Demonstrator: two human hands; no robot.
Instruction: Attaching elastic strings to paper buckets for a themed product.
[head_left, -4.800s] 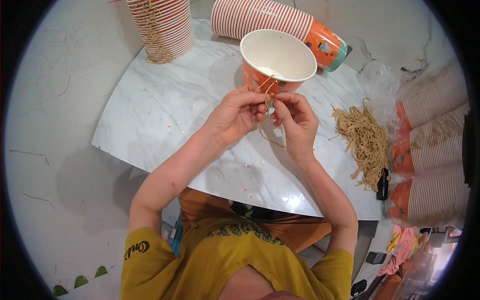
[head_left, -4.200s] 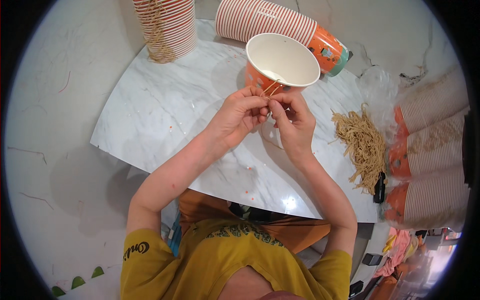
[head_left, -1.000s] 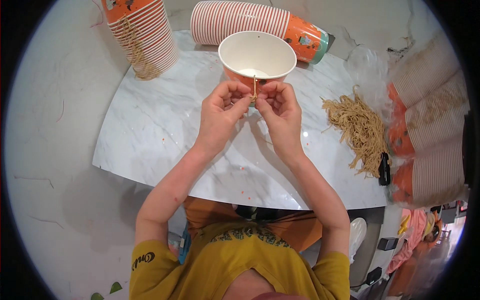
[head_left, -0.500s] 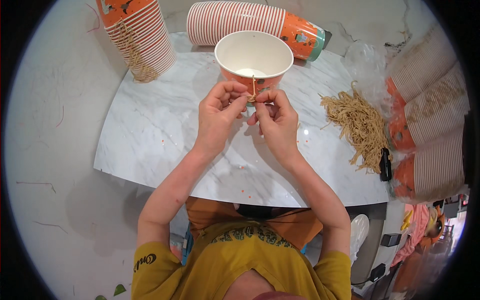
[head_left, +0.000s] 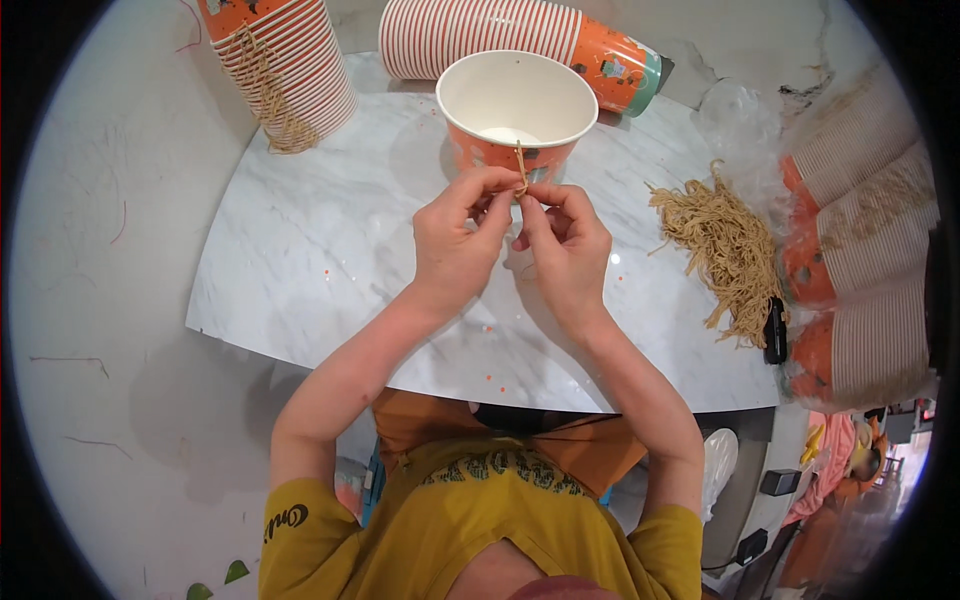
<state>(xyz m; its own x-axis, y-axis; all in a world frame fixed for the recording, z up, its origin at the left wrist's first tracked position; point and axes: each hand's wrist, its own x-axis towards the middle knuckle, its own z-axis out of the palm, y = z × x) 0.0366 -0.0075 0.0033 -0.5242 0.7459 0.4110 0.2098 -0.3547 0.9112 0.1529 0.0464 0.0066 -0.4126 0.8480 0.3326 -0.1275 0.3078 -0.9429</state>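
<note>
An orange paper cup [head_left: 516, 110] with a white inside stands upright on the white marble table [head_left: 320, 250]. Both my hands meet just in front of its near wall. My left hand [head_left: 460, 235] and my right hand [head_left: 565, 240] pinch a short tan string [head_left: 521, 172] between fingertips, and the string rises against the cup's side. Whether the string is tied to the cup I cannot tell.
A pile of tan strings [head_left: 718, 245] lies right of my hands, with a small black object [head_left: 775, 330] at its near end. Stacks of striped orange cups lie at the back [head_left: 520, 35], back left [head_left: 285, 65] and along the right edge [head_left: 860, 270].
Over the past seconds the view shifted, so cup and hands sit more central. My fingers kept working the string at the cup's near wall, which now stands upright between my fingertips.
</note>
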